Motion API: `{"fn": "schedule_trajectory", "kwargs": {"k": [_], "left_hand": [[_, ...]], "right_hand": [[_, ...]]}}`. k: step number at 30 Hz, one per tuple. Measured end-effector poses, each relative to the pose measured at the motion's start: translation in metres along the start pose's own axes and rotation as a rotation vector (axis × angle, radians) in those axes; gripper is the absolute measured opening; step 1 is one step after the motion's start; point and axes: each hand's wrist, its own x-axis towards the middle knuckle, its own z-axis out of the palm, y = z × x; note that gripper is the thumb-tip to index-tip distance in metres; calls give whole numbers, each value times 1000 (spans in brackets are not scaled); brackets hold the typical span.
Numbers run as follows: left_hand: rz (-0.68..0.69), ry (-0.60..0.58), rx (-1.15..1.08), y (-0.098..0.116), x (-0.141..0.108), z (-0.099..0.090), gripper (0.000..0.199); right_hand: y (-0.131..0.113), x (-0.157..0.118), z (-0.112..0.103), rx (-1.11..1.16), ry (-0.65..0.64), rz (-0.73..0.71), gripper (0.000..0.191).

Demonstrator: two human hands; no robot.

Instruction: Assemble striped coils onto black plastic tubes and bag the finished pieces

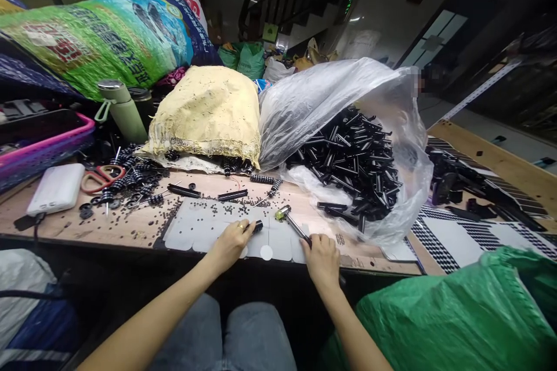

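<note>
My left hand [234, 242] is closed on a short black part [258, 226] at the front of the light grey board [191, 226]. To its right, my right hand [322, 259] grips the dark handle of a small hammer [292, 222]. The hammer's yellowish-green head points up and left, near the black part but apart from it. Behind my hands lie two black strips, one [232, 195] near the middle and another [184, 190] farther left. A ribbed black piece [275, 187] rests beyond the hammer. Tiny dark rings are scattered over the board and tabletop.
A clear plastic bag [409, 156] of black parts spreads at the right, beside a yellow sack [209, 104]. On the left are red-handled scissors [102, 178], a white box-shaped device [56, 188], a green flask [124, 110] and a pink-rimmed basket [47, 142]. A green sack [448, 307] stands front right.
</note>
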Motion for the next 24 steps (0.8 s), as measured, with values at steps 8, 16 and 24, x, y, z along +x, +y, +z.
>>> {"fn": "schedule_trajectory", "kwargs": {"k": [8,16,24], "left_hand": [[72,81,122,-8,3,-7,32],[15,4,232,14,2,-1,35],[-53,-84,168,36,-10,15,66]], "right_hand": [[-24,-21,-41,530,-181,-2,36],[-46,-35,-59,472,-267,-47,35],[-87,-48,-64,552,-238,-244,38]]}}
